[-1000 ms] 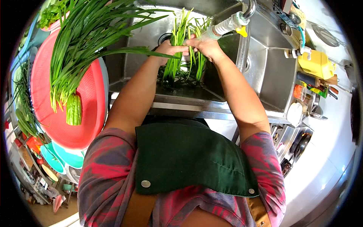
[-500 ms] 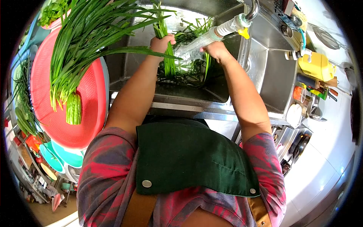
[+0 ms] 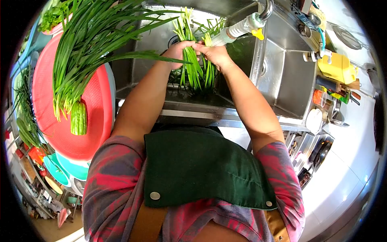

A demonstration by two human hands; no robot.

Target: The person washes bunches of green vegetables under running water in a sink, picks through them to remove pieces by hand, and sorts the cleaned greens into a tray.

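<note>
Head view showed the left hand (image 3: 175, 52) wrapped around long, slender green stalks (image 3: 192, 70) and the right hand (image 3: 217, 55) gripping another thin-stalked green bundle (image 3: 209, 76) over a grey metal sink (image 3: 146, 60).

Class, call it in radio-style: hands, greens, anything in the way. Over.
Left hand closed on green stalks. Right hand closed on second bunch. Possibly in the way: faucet nozzle, near right hand.

I'm watching a steel sink (image 3: 257, 64) whose left basin (image 3: 146, 42) is carrying green stalks (image 3: 214, 26). Beside it, a red basket (image 3: 98, 109) is supporting a long-leaved bunch (image 3: 82, 52) and a ribbed gourd (image 3: 78, 119).
</note>
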